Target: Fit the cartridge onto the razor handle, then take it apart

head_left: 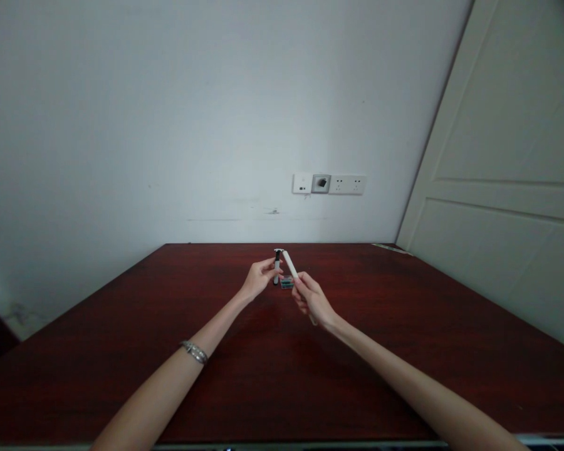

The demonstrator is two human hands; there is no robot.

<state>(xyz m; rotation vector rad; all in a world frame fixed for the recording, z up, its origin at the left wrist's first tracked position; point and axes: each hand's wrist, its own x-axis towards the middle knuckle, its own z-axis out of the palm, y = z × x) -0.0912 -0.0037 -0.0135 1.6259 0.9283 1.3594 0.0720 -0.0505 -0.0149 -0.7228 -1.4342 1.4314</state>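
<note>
My left hand [259, 276] is stretched out over the dark red table [122, 351], its fingers pinched round a small dark pen-like piece [277, 264] held upright. My right hand [311, 299] is closed round a long white stick-like object [290, 264] that slants up to the left, its tip meeting the top of the dark piece. A small teal box [286, 283] lies on the table just under and between the two hands. A silver bracelet [194, 351] sits on my left forearm.
A white wall stands behind the table with a row of sockets [329, 184]. A pale door [502, 188] closes off the right side. The table's near edge [310, 443] runs along the bottom of the view.
</note>
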